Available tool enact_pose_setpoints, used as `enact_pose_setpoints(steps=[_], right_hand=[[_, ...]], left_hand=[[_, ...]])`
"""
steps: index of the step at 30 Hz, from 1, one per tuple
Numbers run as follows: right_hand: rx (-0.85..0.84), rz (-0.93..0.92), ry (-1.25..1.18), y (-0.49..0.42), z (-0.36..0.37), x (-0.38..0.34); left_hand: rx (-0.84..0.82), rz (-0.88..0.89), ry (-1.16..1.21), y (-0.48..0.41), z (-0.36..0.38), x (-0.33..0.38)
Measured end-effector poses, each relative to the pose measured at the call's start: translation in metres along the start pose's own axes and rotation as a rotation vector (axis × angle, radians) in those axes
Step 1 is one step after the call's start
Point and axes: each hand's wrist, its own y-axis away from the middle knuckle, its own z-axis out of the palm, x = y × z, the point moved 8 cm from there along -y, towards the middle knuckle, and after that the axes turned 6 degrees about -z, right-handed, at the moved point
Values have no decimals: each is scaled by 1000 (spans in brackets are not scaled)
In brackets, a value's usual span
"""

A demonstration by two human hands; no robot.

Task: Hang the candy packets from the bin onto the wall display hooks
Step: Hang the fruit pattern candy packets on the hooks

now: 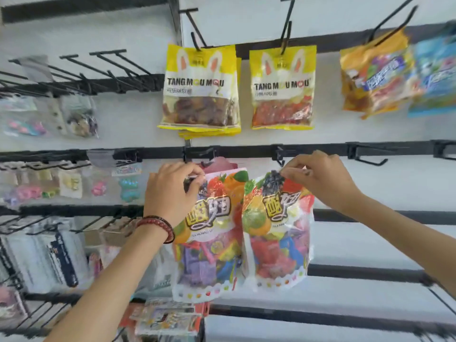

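R hand pinches right packet top just below hook; L hand grips left packet.

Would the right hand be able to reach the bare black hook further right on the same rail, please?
Probably yes: the black hook has nothing hanging on it, but the right hand first must release the fruit-printed candy packet.
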Motion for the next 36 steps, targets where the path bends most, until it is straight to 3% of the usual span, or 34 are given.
enact_pose_setpoints(steps=[5,11,19,27,31,36], right_hand=[[179,13,-20,-10,-30,15],[90,40,-88,-12,-8,19],[171,111,-297,-17,-5,21],[10,204,-463,-15,15,33],[50,266,-380,-17,25,47],[152,264,-43,-28,31,54]], left_hand=[[1,0,-74,0,14,13],[-51,-90,-38,0,27,-1],[-48,-88,-98,-3,19,-4],[-40,-114,-87,-3,12,-9],[-31,-147,-98,-3,6,-17],[-34,-162,-136,3,-2,-28]])
